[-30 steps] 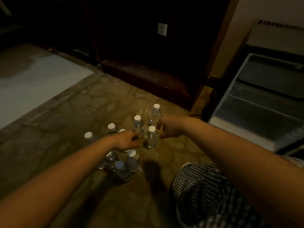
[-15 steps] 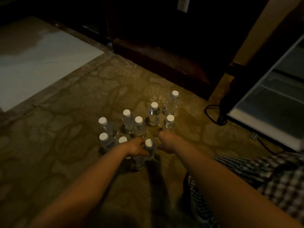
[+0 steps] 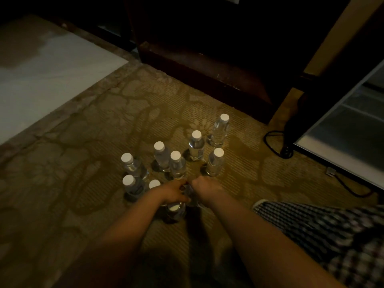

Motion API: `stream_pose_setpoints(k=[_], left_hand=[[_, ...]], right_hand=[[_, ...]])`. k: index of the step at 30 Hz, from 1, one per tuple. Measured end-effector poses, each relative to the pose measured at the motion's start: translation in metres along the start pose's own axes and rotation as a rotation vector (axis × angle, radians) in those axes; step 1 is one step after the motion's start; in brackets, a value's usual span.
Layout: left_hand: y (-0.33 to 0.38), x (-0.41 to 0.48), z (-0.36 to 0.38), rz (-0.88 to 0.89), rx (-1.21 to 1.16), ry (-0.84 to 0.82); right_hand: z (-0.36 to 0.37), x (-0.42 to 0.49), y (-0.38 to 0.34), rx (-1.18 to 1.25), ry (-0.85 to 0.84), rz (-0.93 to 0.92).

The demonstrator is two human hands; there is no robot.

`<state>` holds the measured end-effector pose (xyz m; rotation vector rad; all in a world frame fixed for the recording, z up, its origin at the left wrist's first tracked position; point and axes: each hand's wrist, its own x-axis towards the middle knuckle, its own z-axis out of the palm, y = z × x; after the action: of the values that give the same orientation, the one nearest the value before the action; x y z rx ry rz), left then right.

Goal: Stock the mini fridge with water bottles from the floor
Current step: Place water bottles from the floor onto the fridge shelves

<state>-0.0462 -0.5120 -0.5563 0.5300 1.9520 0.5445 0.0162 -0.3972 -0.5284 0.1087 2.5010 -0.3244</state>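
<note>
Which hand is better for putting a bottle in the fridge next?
Probably the right hand. The fridge stands on that side, so the arm need not cross over. The left hand is farther away. Both hands are down at the bottles.

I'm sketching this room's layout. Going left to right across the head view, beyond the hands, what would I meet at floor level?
pale floor panel → water bottles → black cord → mini fridge
</note>
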Motion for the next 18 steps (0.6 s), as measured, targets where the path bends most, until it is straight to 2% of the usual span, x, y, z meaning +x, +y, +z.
stream_pose_setpoints(k=[5, 9, 18], left_hand=[[0.018, -0.002, -0.001, 0.026, -0.035, -0.027], [0.039, -0.006, -0.005, 0.094, -0.049, 0.021], [0.133, -0.028, -0.011, 0.424, -0.060, 0.208]], right_hand=[[-0.016, -0.006, 0.015, 0.049, -0.017, 0.015], [-0.051, -0.019, 0.021, 0.066, 0.023, -0.007], [-0.138, -0.102, 0.057, -0.037, 0.222, 0.000]])
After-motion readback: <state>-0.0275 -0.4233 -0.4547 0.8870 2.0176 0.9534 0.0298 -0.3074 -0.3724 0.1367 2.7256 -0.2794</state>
